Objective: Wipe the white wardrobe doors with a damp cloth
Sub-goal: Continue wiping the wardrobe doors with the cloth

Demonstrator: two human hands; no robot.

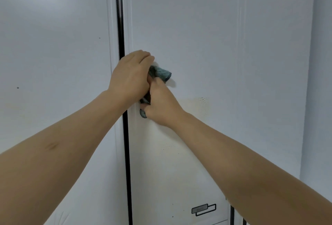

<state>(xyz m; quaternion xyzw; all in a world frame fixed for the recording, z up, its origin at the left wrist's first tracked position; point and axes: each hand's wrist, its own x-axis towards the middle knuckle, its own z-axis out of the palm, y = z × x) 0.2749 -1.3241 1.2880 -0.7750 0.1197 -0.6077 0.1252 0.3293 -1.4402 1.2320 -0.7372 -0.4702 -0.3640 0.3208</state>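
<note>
Head view: both bare forearms reach in from the lower corners and meet at the centre of the frame, against a white wardrobe.
Left hand [130, 79]: back of the hand toward the camera, fingers [143, 57] curled over the upper part of the cloth and holding it at the door surface.
Right hand [161, 104]: just below and touching the left hand, thumb and fingers curled, gripping the lower part of the cloth.
Cloth [160, 72]: dark teal-grey with a stitched edge, bunched between the two hands; one corner sticks out to the right of the left hand, another tip shows below at the right hand's underside.
Right wardrobe door [224, 45]: fills the centre and right of the frame; the cloth lies against its left edge. A yellowish patch with tiny dark specks sits right of the hands.
Left wardrobe door [53, 45]: fills the left of the frame, with a few small dark specks.
Door gap [120, 27]: dark vertical strip between the doors, running top to bottom just left of the hands.
Label [203, 209]: small grey tag with a black outline, lower right on the right door.
</note>
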